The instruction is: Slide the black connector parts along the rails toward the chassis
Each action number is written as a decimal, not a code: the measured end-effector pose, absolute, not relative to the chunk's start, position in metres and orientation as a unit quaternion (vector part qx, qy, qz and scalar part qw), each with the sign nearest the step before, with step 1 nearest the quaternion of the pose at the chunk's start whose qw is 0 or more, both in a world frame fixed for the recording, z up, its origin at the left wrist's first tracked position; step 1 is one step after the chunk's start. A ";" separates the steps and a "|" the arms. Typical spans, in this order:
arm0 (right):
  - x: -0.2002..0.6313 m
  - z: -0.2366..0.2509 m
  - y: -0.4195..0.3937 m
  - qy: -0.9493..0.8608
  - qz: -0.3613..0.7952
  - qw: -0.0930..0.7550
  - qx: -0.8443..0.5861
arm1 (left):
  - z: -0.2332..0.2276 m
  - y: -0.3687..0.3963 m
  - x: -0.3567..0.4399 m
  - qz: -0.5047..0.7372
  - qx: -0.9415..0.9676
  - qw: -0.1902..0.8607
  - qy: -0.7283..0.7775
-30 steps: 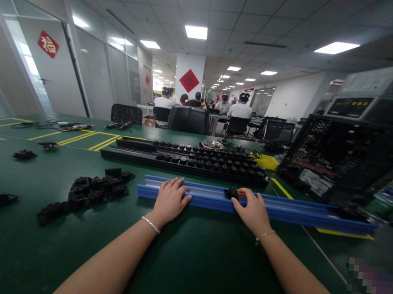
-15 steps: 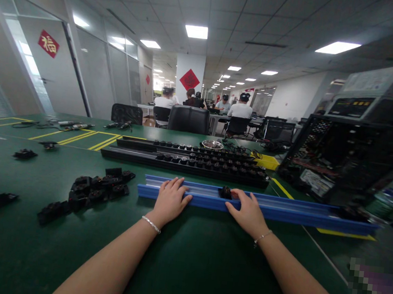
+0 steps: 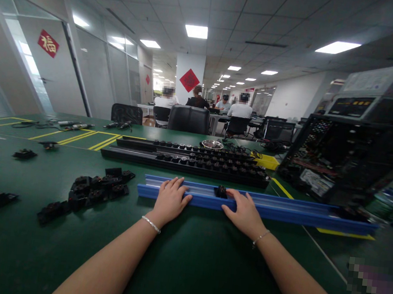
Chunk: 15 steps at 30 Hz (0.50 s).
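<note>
Left hand [image 3: 170,199] lay flat, fingers spread, on blue rail [image 3: 281,209]. Right hand [image 3: 244,213], fingers together, touched small black part [image 3: 220,191] in the rail, at its 11 o'clock.

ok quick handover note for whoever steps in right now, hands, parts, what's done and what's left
Left hand: flat on the left end of the long blue channel rail, holding nothing.
Right hand: on the rail, fingers against one small black plastic part sitting in the channel; whether it grips the part is unclear.
Parts: a heap of loose black parts lies left of the rail on the green table; two black trays filled with parts lie behind it.
Done: one part in the rail, near its middle.
Left: by the look of it, the loose heap, while the rest of the channel shows bare.
</note>
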State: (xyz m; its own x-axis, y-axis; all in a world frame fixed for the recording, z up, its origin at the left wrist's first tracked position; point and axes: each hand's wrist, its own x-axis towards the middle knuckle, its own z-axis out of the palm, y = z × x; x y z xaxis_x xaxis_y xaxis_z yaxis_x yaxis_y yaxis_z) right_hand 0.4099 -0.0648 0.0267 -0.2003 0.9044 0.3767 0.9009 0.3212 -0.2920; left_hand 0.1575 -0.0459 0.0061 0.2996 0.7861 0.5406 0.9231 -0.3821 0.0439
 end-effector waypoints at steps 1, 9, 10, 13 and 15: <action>0.410 0.026 -0.065 -0.778 0.000 0.243 -0.580 | 0.006 -0.046 0.158 -0.246 -0.794 0.140 -0.538; 0.402 0.024 -0.066 -0.799 -0.005 0.206 -0.565 | 0.006 -0.048 0.158 -0.246 -0.792 0.153 -0.537; 0.401 0.024 -0.067 -0.801 -0.002 0.200 -0.564 | 0.006 -0.048 0.158 -0.245 -0.792 0.155 -0.538; 0.396 0.024 -0.069 -0.809 0.003 0.183 -0.558 | 0.006 -0.048 0.159 -0.244 -0.790 0.158 -0.540; 0.395 0.024 -0.069 -0.813 0.002 0.175 -0.556 | 0.006 -0.048 0.159 -0.242 -0.789 0.160 -0.542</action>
